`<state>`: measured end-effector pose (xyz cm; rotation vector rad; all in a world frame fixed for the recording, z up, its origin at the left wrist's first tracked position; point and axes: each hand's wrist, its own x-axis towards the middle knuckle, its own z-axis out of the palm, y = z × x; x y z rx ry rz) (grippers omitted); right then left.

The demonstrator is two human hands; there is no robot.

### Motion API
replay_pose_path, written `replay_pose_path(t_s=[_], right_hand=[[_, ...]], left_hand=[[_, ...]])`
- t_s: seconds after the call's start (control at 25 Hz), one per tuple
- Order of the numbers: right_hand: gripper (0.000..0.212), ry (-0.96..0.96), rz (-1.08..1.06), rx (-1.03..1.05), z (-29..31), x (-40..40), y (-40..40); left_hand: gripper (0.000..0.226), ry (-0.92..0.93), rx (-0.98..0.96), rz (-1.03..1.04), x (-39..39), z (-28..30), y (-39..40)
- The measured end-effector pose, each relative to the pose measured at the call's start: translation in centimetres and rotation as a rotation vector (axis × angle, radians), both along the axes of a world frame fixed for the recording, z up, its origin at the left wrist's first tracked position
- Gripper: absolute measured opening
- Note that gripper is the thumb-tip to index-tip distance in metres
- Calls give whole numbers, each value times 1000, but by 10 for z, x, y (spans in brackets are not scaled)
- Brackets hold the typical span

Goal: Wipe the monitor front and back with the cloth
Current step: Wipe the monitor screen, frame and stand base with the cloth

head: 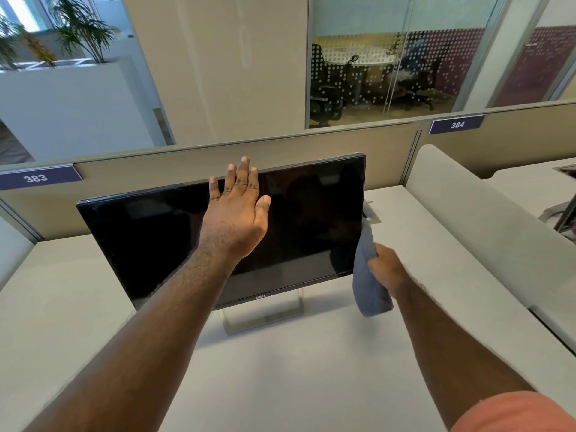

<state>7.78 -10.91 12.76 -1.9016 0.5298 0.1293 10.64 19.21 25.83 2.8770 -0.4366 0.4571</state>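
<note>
Standing here by the desk (pixel 280 385): nearest to me are the two bare forearms reaching out over the white top, an orange sleeve (pixel 514 413) on the right one. The right hand (pixel 386 269) is clenched round a bunched grey-blue cloth (pixel 369 275), held just off the lower right corner of the monitor (pixel 311 213), with the top of the cloth up against that side edge. The left hand (pixel 237 210) is flat and relaxed, fingers straight and together, tips at the top bezel; can't tell if the palm is actually pressing the glass or just hovering. The monitor sits mid-desk on a slim open-frame stand (pixel 265 316), turned at an angle to the desk, screen off and glossy black, faint reflections all over, with the partition (pixel 187 163) behind it. My worry: a bare palm on that panel would leave fresh smudges exactly where it's meant to be clean. Also that stand looks light, so a hard push at the top edge, or a tug while reaching round the back, could tip or spin the whole thing. Further off there's a glass-walled meeting room (pixel 389 73) and some plants (pixel 78 29).
</note>
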Motion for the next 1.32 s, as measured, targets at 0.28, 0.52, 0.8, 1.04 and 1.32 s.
replay_pose_path(t_s=[0.28, 0.52, 0.8, 1.04, 1.32], right_hand=[[38, -106, 1, -26, 37, 19, -3], [30, -353, -25, -141, 58, 31, 8], [44, -24, -116, -56, -18, -5, 24], [45, -543, -267, -124, 45, 11, 63], [77, -771, -16, -684, 97, 31, 140]], left_hand=[[62, -15, 5, -15, 3, -1, -7], [65, -12, -3, -35, 4, -2, -4], [66, -40, -12, -37, 3, -6, 12], [66, -76, -39, -6, 0, -10, 38], [65, -90, -47, 55, -6, -13, 82]])
